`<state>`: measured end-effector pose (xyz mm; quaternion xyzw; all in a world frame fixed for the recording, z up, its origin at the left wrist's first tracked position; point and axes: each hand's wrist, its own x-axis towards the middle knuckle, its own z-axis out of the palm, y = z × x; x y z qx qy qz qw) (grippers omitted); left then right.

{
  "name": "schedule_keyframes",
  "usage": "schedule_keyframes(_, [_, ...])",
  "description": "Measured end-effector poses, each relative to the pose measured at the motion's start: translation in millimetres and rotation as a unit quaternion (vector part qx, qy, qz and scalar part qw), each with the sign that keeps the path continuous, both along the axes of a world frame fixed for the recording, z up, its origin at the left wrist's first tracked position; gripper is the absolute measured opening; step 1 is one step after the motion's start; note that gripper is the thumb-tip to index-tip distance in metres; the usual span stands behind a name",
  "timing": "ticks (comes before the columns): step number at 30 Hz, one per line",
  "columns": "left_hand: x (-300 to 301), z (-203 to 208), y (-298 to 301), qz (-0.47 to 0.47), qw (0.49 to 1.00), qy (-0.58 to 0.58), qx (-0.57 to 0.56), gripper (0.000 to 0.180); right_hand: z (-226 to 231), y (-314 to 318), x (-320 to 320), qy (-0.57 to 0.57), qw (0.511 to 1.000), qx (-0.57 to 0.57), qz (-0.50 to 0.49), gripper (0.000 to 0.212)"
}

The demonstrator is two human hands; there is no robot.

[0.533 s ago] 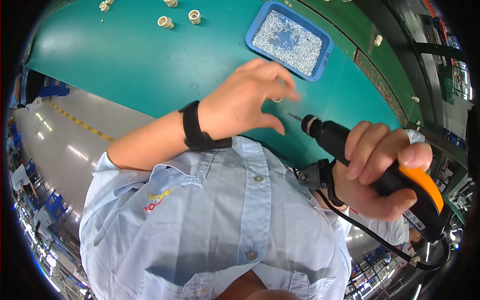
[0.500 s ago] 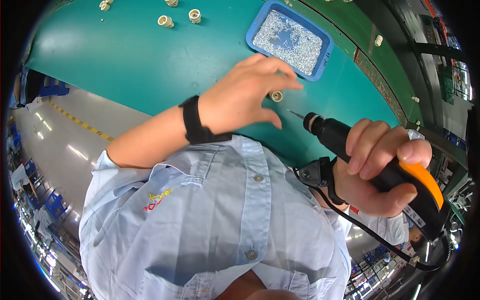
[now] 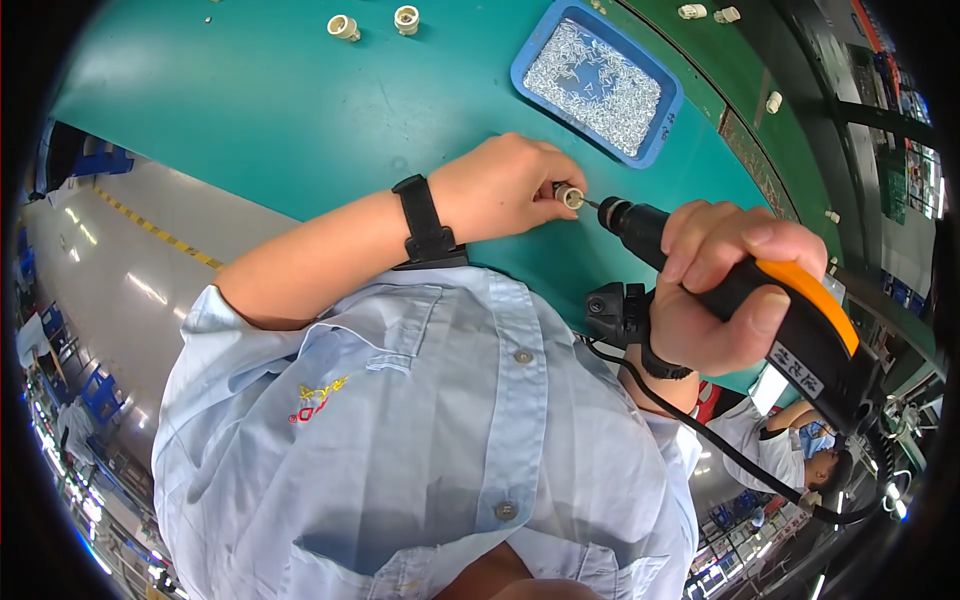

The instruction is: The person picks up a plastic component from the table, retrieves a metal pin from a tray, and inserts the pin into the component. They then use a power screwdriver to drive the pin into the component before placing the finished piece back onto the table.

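Note:
Between its thumb and fingers, my left hand grips a small cream lamp socket above the green table, its round open end turned toward the right. My right hand is wrapped around a black and orange electric screwdriver with a cable at its rear. The thin bit points left and reaches the socket's open end; whether it touches a screw inside is too small to tell. A blue tray of small silvery screws stands just beyond both hands.
Two more cream sockets, one beside another, stand at the far side of the green table. Several similar pieces lie on the green ledge at the far right. A person is at the lower right.
My left hand has closed on the socket, having been open above it. The screwdriver has moved left and slightly up, bringing its bit to the socket.

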<state>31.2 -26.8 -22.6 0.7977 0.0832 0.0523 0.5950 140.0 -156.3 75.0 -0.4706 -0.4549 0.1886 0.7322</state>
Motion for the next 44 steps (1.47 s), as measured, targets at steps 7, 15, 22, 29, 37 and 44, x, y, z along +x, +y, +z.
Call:
schedule_keyframes(7, [0.0, -1.4, 0.0, -0.006, 1.0, 0.0, 0.01, 0.019, -8.8, 6.9, -4.9, -0.049, 0.998, -0.026, -0.023, 0.035])
schedule_keyframes(15, [-1.9, -0.6, 1.0, -0.008, 1.0, 0.0, 0.001, 0.018, -8.5, 6.1, -3.3, -0.044, 0.999, -0.013, 0.013, 0.035])
schedule_keyframes(22, [-2.3, 1.3, 5.6, -0.012, 1.0, 0.01, 0.006, 0.018, -9.7, 12.4, -1.4, -0.036, 0.999, -0.029, 0.025, 0.032])
schedule_keyframes(29, [-1.5, 1.9, 2.9, -0.014, 0.999, -0.008, 0.038, 0.019, -11.3, 13.5, -2.3, -0.041, 0.998, -0.044, 0.019, 0.031])
schedule_keyframes(37, [0.9, 5.7, 4.4, -0.021, 0.994, -0.068, 0.078, 0.021, 11.9, -9.7, 4.9, -0.006, 0.998, 0.066, 0.01, 0.035])
schedule_keyframes(44, [60.6, 21.6, 44.9, -0.032, 0.965, -0.077, 0.247, 0.025, 18.7, -31.9, 10.8, -0.011, 0.994, 0.095, -0.051, 0.036])
